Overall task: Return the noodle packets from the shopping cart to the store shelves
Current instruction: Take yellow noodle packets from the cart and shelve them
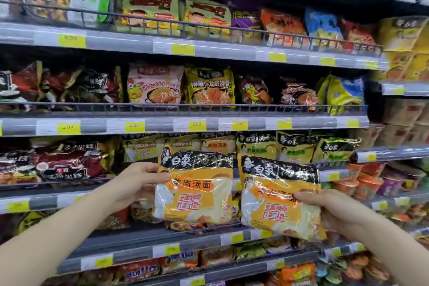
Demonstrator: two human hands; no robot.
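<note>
- Two hands are raised before the store shelves, each gripping one orange noodle packet.
- Left hand pinches the left packet at its left edge, thumb across the front film, the other fingers hidden behind the pack.
- Right hand holds the right packet at its right edge, thumb laid over the front near the middle, fingers curled out of sight behind it.
- Between the hands the packets stand upright side by side, their inner edges just beside each other; whether they touch cannot be told.
- Each packet has a black band with white lettering on top and an orange and white face below; glare on the wrap blots out part of the print under the right thumb.
- Just behind and above the packets, a row of like-branded packs with the same black band stands on a shelf, their lower halves hidden by the held ones.
- Beyond the left hand, dark red packs lie on that level, blurred.
- Higher above the hands, a pink pack and a yellow pack stand behind a wire rail.
- Yellow price tags run along the shelf edges; their figures are too smeared to read.
- Beyond the right hand, cup noodles are stacked, soft with blur.
- Both forearms are cut off by the lower edge of the view.
</note>
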